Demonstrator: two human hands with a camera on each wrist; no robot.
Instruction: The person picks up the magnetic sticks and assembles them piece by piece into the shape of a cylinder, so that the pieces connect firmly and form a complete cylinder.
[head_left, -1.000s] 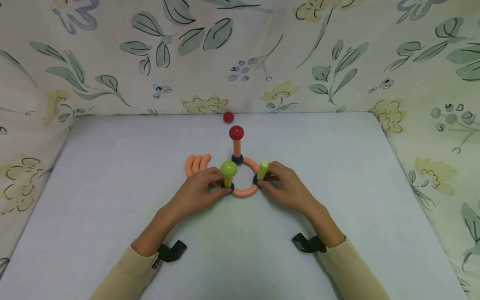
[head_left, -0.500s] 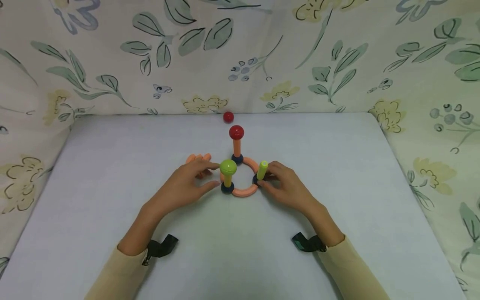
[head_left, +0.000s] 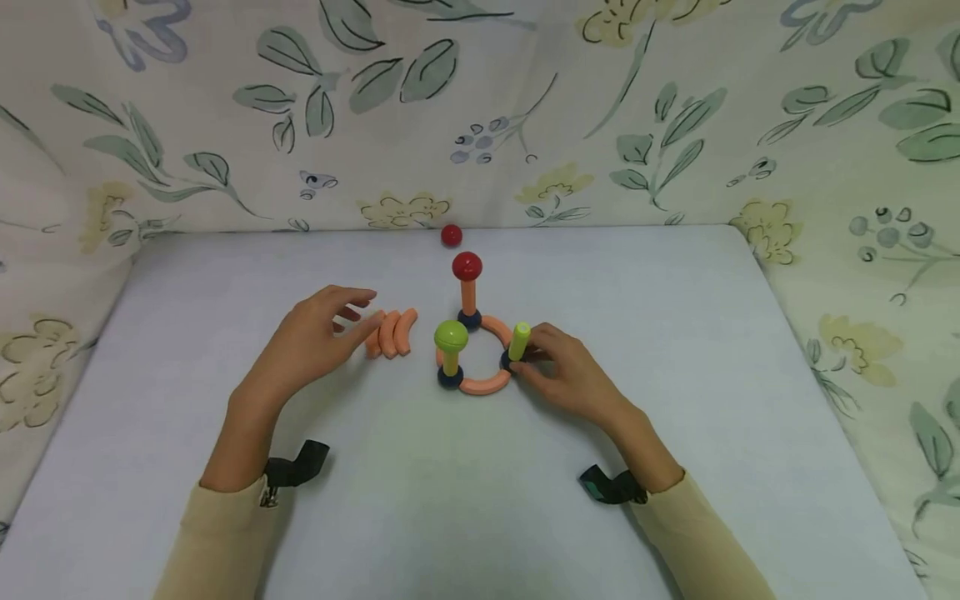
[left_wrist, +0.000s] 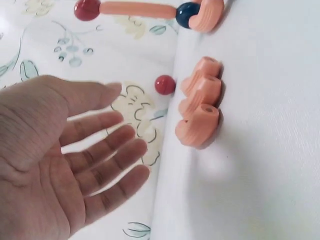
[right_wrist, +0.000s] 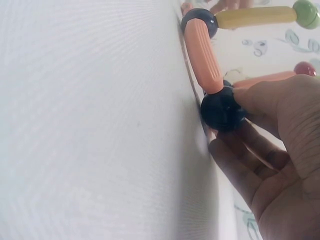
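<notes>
My right hand [head_left: 572,377] pinches a dark blue ball [right_wrist: 219,112] at the right of a ring of curved orange rods [head_left: 486,386] and dark blue balls. A yellow-green rod [head_left: 521,342] stands on that ball. At the ring's front left, a yellow rod [head_left: 451,363] rises from another blue ball and bears a green ball [head_left: 451,336]. An orange rod [head_left: 468,298] topped by a red ball [head_left: 467,267] stands at the back. My left hand [head_left: 309,340] holds nothing; its fingers are loosely extended beside three loose curved orange rods [head_left: 387,335], its thumb overlapping the leftmost in the head view.
A loose red ball [head_left: 452,236] lies near the back edge of the white table [head_left: 660,292]. Floral cloth [head_left: 405,125] hangs behind the table and shows along its sides.
My left hand has let go of the ring's front-left corner and moved left to the loose curved rods. My right hand has kept its pinch at the right of the ring.
</notes>
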